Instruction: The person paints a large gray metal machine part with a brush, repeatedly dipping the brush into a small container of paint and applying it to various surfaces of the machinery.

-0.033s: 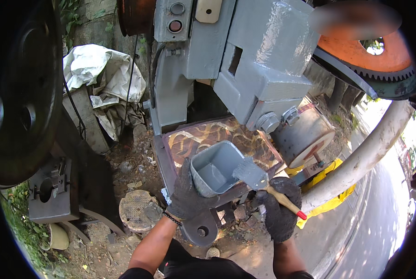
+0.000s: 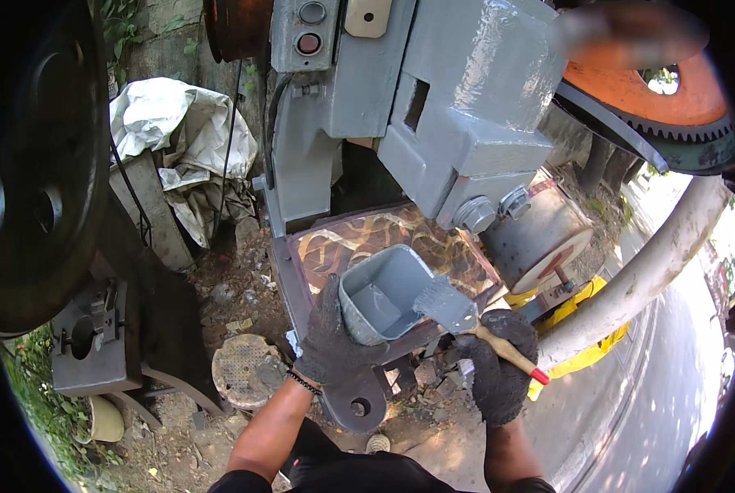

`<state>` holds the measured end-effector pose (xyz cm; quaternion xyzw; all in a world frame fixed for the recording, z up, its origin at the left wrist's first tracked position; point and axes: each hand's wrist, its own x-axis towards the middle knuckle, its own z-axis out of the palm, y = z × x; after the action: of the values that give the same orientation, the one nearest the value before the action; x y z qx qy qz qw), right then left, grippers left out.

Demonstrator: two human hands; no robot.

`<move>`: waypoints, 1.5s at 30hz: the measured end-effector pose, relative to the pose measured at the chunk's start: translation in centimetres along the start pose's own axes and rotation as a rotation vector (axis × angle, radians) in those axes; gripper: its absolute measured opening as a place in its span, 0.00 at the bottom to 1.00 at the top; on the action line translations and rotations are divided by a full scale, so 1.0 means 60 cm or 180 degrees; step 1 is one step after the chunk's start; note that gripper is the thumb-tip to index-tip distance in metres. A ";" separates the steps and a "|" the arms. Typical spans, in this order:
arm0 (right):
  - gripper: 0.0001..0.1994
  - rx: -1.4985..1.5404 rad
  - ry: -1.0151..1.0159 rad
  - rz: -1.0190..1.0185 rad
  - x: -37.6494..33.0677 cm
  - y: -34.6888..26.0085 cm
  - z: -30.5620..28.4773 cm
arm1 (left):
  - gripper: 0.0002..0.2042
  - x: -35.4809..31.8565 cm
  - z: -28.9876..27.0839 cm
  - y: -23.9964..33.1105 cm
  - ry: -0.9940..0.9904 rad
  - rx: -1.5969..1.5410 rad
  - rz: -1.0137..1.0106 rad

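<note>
In the head view, the grey container [image 2: 382,297] sits near the middle of the frame, its open top tipped toward the camera and its inside coated in grey. The left hand [image 2: 328,345], in a dark, stained glove, is spread wide against it: fingers run up along the left wall, and the thumb side lies along the lower end. Whether the container rests on the patterned sheet [image 2: 326,246] behind it or is borne by that hand, I cannot quite tell from this angle.

The right hand [image 2: 503,366], gloved alike, lies right of centre and is closed around the wooden handle of a brush [image 2: 453,308] — red-tipped, pointing to the lower right. The brush's grey bristles reach the container's right rim.

Above, at the top centre, stands a grey-painted machine [image 2: 474,74], with two large bolts [image 2: 474,216] low on its block. An orange toothed wheel [image 2: 602,89] fills the upper right; below it, a pale pipe [image 2: 672,267] slants past yellow material [image 2: 580,367]. At the upper left lies crumpled white sheeting [image 2: 170,115] — beside a large dark wheel [image 2: 43,164] at the frame's edge.
</note>
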<state>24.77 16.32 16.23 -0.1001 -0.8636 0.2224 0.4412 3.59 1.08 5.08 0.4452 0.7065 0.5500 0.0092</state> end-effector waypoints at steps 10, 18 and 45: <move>0.10 0.0516 0.1264 0.1354 -0.010 -0.048 0.147 | 0.62 0.113 -0.055 -0.138 -0.0672 -0.0935 0.0406; 0.14 0.0996 0.1903 0.2213 -0.051 -0.129 0.202 | 0.60 0.141 -0.052 -0.199 -0.1169 0.0174 0.1372; 0.10 -0.0172 0.2101 0.1668 -0.097 -0.110 0.236 | 0.53 0.126 -0.079 -0.162 -0.1265 -0.0774 -0.0038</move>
<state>16.94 4.20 7.95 -0.3937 -0.6268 0.2603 0.6199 -9.37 2.28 2.94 0.5362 0.6219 0.5326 0.2049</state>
